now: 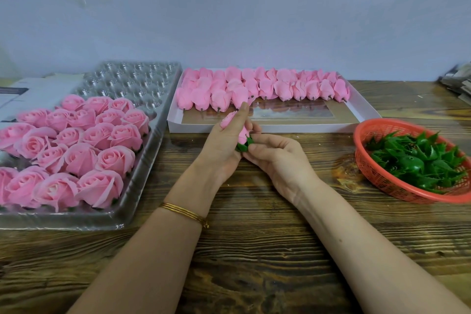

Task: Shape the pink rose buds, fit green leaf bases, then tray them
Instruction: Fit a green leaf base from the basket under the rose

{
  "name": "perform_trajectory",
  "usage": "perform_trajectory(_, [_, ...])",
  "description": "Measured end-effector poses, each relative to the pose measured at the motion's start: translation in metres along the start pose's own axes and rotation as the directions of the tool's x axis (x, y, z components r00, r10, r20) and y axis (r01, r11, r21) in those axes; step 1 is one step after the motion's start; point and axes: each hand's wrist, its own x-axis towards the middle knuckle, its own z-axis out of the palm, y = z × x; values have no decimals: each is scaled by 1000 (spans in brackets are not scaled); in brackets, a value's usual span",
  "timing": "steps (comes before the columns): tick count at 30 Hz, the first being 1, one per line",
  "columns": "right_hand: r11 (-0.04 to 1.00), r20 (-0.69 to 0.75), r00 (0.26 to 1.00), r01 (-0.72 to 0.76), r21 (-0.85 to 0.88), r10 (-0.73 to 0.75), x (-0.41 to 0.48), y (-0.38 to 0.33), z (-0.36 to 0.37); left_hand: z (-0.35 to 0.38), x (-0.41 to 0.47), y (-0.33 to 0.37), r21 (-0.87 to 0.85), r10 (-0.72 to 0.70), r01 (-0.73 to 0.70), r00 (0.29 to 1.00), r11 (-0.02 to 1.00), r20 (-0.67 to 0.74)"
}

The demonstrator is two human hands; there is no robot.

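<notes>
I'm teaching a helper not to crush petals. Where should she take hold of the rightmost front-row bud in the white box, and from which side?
Probably pinch the bud low on its narrow end, just above the dark stub, coming from the near side. It lies stub toward you, the white box bare in front, other buds crowding behind.

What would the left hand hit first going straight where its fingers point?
Probably the front unshaped buds in the white box; the left hand, holding a rose bud, points at them, though depth is unclear.
</notes>
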Motion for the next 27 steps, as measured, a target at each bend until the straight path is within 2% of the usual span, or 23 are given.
perform_trajectory(14, [933, -36, 968, 229, -278, -248, 0, 5, -2, -1, 4, -5, -10, 12, -12, 1000, 1000, 2])
perform_trajectory(20, [950, -49, 968, 230, -212, -245, 1, 5, -2, 0, 3, -3, -13, 11, -11, 1000, 1000, -2])
perform_trajectory(27, [964, -29, 992, 113, -242, -123, -2, 3, -2, -2, 2, -2, 12, 8, -8, 1000, 1000, -6])
